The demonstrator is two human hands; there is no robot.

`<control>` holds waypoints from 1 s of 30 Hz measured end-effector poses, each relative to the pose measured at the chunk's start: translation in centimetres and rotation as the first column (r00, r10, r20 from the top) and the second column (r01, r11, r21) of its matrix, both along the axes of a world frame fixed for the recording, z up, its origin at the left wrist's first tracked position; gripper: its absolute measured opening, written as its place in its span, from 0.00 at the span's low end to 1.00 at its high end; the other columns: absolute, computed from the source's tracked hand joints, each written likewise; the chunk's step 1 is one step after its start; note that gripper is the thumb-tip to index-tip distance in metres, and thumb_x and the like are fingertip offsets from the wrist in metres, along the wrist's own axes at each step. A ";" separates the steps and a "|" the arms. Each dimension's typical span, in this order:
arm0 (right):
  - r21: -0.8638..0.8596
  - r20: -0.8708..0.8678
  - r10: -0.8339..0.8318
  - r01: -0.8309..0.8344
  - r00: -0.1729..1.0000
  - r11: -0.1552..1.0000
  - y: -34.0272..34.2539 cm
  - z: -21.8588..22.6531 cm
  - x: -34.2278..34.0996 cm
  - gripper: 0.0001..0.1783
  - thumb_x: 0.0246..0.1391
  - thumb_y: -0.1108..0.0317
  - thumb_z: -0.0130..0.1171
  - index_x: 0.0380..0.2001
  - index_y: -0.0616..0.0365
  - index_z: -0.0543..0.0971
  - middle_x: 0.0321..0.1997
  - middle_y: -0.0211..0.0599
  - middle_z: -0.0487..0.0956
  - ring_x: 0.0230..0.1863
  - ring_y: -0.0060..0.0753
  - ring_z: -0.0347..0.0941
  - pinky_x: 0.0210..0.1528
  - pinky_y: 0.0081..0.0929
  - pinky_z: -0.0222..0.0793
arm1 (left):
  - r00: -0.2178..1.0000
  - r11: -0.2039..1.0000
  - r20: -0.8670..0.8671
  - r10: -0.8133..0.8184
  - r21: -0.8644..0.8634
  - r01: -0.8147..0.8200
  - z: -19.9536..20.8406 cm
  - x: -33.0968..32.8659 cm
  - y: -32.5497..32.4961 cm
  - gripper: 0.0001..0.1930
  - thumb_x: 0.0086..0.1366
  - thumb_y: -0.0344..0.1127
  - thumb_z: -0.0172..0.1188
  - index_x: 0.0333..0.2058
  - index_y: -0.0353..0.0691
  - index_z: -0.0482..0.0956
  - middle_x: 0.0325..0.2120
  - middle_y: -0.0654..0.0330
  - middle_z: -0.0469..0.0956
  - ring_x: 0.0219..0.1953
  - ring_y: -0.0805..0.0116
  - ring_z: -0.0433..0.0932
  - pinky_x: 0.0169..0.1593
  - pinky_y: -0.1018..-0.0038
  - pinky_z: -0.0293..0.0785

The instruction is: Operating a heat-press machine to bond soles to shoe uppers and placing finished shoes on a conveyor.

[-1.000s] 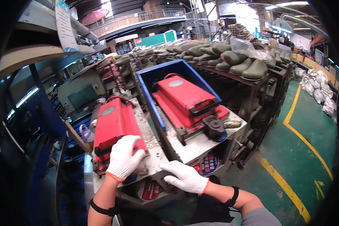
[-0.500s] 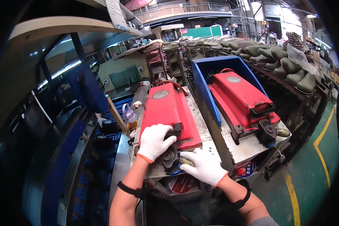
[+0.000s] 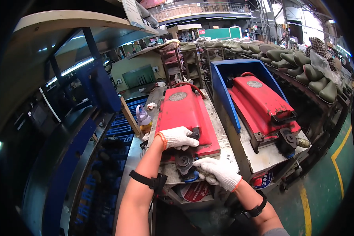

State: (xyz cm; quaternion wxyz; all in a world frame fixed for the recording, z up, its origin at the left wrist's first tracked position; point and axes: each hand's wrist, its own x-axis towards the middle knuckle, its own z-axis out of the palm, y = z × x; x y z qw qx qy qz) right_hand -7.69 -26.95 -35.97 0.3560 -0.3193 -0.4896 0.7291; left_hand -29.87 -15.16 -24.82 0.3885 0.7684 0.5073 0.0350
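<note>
Head view: two red moulds, two gloved hands, one black knob.

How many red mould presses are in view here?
2. One red press lies under the left hand, the other red press sits in the blue bin to its right.

Free room and obstructions. The left hand lies on the near end of the red mould cover; the right hand grips the black knob just below it. A bare strip of tabletop runs along the cover's right side, closed off by the blue partition. Beyond it a second red cover fills its bay. To the left, a pale bottle and a wooden post stand near; the gap there appears narrow.
</note>
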 end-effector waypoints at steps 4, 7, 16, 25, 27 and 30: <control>0.036 0.041 0.107 -0.109 0.993 0.993 0.7 -0.1 0.6 0.25 0.76 0.54 0.52 0.67 0.56 0.75 0.37 0.30 0.77 0.25 0.14 0.65 0.25 0.17 0.61 | 1.000 1.000 0.005 -0.003 -0.030 0.004 -0.1 -0.1 0.3 0.20 0.68 0.54 0.70 0.27 0.43 0.80 0.18 0.68 0.74 0.19 0.78 0.67 0.25 0.75 0.63; 0.006 -0.030 0.138 -0.138 0.990 0.990 1.0 -0.5 0.7 0.25 0.77 0.55 0.53 0.68 0.56 0.74 0.38 0.31 0.78 0.27 0.16 0.68 0.27 0.18 0.66 | 0.999 0.998 0.037 0.014 -0.054 -0.012 -0.4 -0.2 0.5 0.21 0.68 0.55 0.69 0.27 0.44 0.79 0.18 0.69 0.74 0.18 0.78 0.66 0.24 0.76 0.62; -0.008 -0.113 0.141 -0.143 0.983 0.990 1.2 -1.3 0.9 0.27 0.75 0.54 0.55 0.69 0.58 0.73 0.41 0.33 0.80 0.30 0.19 0.74 0.31 0.19 0.74 | 0.998 0.999 0.057 0.032 -0.019 -0.031 -0.5 -0.2 0.3 0.23 0.69 0.58 0.67 0.26 0.44 0.79 0.17 0.68 0.74 0.17 0.78 0.67 0.22 0.76 0.61; -0.015 -0.167 0.116 -0.121 0.979 0.993 0.8 -1.5 1.0 0.28 0.75 0.54 0.55 0.70 0.59 0.72 0.43 0.37 0.80 0.31 0.22 0.76 0.31 0.21 0.76 | 0.999 0.997 0.035 0.037 0.062 -0.040 -0.2 0.0 -0.4 0.24 0.69 0.58 0.67 0.26 0.42 0.80 0.17 0.66 0.75 0.18 0.77 0.70 0.23 0.75 0.63; -0.024 -0.190 0.108 -0.114 0.976 0.993 0.8 -1.6 1.0 0.29 0.75 0.54 0.55 0.69 0.61 0.72 0.44 0.41 0.82 0.30 0.25 0.77 0.30 0.23 0.76 | 0.999 0.997 0.025 0.038 0.071 -0.039 -0.3 0.1 -0.5 0.25 0.69 0.58 0.67 0.26 0.41 0.80 0.17 0.65 0.75 0.18 0.77 0.70 0.23 0.75 0.64; -0.023 -0.207 0.118 -0.125 0.971 0.992 0.9 -1.9 1.1 0.29 0.75 0.53 0.55 0.69 0.61 0.72 0.45 0.42 0.82 0.30 0.26 0.78 0.30 0.24 0.77 | 0.999 0.996 0.029 0.045 0.074 -0.047 -0.3 0.1 -0.5 0.25 0.69 0.59 0.67 0.25 0.42 0.79 0.17 0.65 0.76 0.18 0.77 0.70 0.24 0.75 0.64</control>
